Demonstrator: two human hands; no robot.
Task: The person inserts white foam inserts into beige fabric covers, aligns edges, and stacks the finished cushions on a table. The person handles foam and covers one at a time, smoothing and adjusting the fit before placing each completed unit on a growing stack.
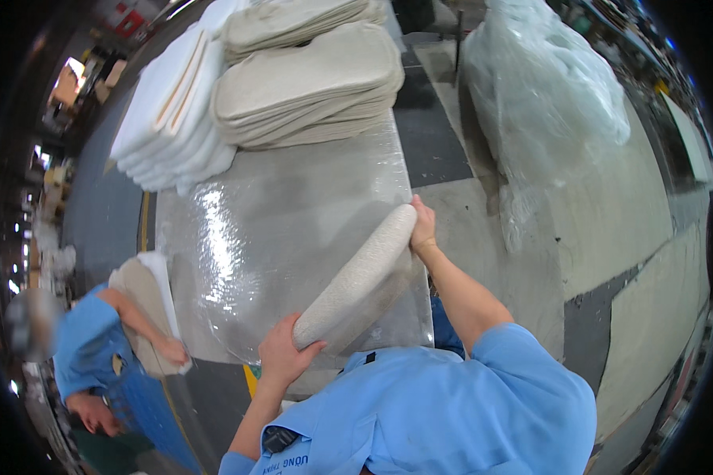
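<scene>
A cream, oblong fabric pad with rounded ends and a nubby surface is held slantwise above the table, seen almost edge-on. My left hand grips its lower, near end, thumb on the edge. At its upper, far end my right hand is closed round the edge, some fingers hidden behind it. Beneath lies a table covered in shiny clear plastic film. Beyond it, a stack of similar beige pads sits at the table's far side.
White folded padding is piled left of the stack. A large bag of translucent plastic stands at the far right. At left, a co-worker in a blue shirt handles a beige pad. Large flat sheets cover the floor at right.
</scene>
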